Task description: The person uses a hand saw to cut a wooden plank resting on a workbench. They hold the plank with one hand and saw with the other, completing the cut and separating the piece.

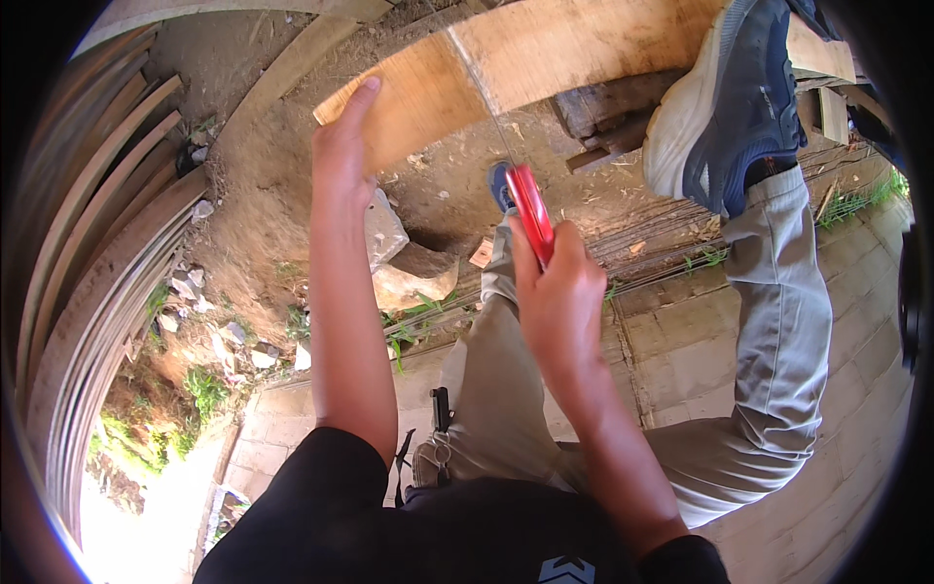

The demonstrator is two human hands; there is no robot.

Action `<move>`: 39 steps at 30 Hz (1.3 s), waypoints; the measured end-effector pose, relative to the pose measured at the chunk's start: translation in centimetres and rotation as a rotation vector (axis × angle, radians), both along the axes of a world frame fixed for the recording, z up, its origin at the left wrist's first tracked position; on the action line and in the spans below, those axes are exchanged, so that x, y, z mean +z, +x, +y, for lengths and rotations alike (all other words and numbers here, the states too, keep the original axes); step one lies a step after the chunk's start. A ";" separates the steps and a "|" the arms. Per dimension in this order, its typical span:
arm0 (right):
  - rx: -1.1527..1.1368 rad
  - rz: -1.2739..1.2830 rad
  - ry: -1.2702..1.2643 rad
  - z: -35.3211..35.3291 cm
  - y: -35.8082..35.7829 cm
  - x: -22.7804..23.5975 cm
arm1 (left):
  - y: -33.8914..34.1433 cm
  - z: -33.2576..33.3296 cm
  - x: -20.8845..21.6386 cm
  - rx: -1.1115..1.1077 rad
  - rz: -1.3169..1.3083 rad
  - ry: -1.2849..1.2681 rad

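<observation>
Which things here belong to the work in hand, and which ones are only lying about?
In use:
light wooden board, end in the left hand
red-handled tool, probably a saw, in the right hand
right shoe, apparently bracing the board

Lying about:
boards at left
dark wood blocks
grey stone
</observation>
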State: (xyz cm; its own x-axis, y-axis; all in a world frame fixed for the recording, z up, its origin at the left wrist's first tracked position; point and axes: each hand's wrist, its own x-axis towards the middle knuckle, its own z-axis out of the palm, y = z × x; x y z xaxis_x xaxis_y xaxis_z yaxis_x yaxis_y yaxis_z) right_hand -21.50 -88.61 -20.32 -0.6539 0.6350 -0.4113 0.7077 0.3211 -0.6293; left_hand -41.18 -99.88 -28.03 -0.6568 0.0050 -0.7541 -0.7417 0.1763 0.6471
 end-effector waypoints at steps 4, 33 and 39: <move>0.012 -0.192 -0.007 -1.0 8.5 1.4 | -0.1 0.5 0.4 -0.008 -0.037 -0.049; 0.009 -0.168 0.031 -1.8 9.4 2.2 | 0.2 0.0 -2.2 0.081 0.129 0.085; 0.018 -0.020 0.051 0.2 0.7 -0.5 | 0.3 0.3 -1.3 0.099 0.067 -0.030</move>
